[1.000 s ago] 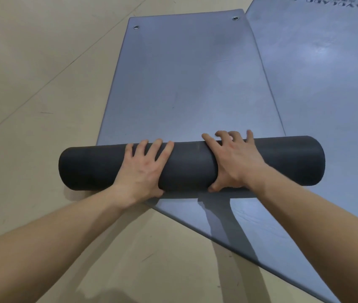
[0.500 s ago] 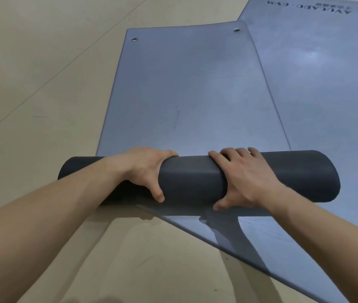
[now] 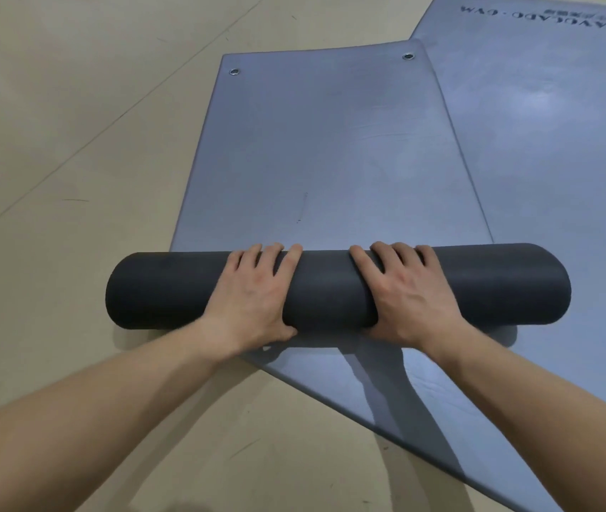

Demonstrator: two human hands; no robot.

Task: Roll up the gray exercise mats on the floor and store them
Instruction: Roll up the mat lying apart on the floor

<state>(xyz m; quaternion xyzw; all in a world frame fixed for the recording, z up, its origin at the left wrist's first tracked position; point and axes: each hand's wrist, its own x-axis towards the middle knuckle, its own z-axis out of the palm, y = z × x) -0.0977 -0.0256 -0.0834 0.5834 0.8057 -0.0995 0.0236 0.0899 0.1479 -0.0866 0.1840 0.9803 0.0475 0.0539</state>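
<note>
A gray exercise mat [image 3: 323,153] lies flat on the floor, its near end wound into a thick dark roll [image 3: 168,290] that lies across the view. My left hand [image 3: 253,293] grips the roll left of its middle, fingers over the top and thumb on the near side. My right hand [image 3: 401,293] grips it right of the middle in the same way. Two metal eyelets [image 3: 234,71] mark the mat's far corners. A second gray mat [image 3: 552,149] with printed letters lies flat on the right, partly under the first one.
Beige floor [image 3: 53,160] with thin seam lines spreads to the left and in front. The second mat's near corner [image 3: 423,419] runs under my right forearm toward the lower right edge.
The roll has moved farther along the mat and grown thicker. My left hand went from a closed grasp on the near side back to fingers spread over the top.
</note>
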